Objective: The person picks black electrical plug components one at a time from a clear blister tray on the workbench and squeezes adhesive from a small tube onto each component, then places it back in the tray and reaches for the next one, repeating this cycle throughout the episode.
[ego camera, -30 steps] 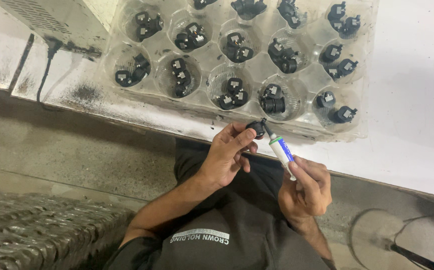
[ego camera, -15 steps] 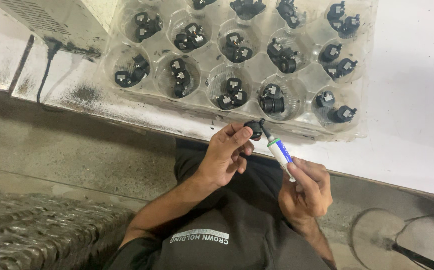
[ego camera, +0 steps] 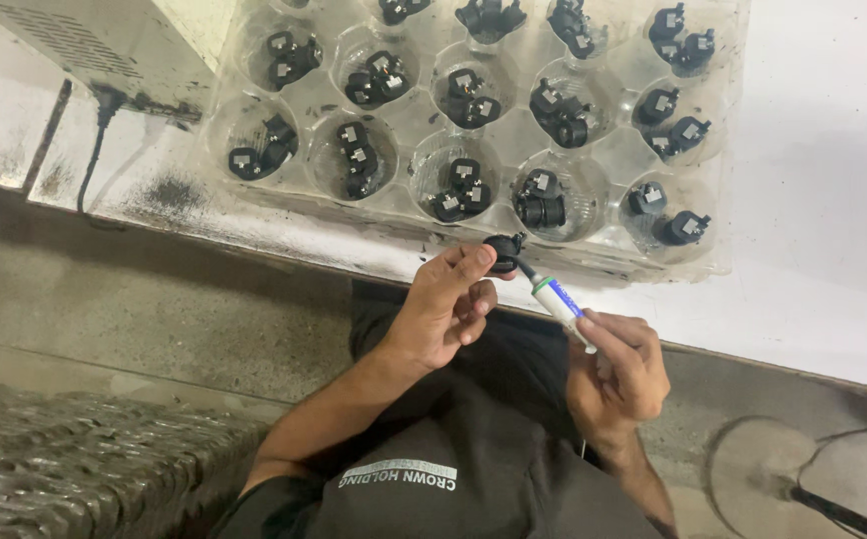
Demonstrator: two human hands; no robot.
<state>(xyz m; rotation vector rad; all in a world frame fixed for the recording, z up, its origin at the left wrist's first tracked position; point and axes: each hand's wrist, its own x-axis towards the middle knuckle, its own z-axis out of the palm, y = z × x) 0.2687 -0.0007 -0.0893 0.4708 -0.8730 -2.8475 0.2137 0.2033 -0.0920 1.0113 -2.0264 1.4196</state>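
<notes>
Holding the pen-like tool (ego camera: 559,301) firmly in your right hand (ego camera: 618,374), keep its tip steady on the small black part (ego camera: 502,250) pinched in your left hand (ego camera: 443,314), just before the clear tray (ego camera: 723,150) on the counter (ego camera: 833,250).

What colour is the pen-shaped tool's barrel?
White, with green and blue bands on the tool, seen from the head view.

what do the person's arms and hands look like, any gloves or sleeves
Both hands are bare: no gloves, rings or watch show on the left hand or the right hand. The forearms are uncovered as far as they show. The person wears a dark shirt with pale printed lettering.
</notes>
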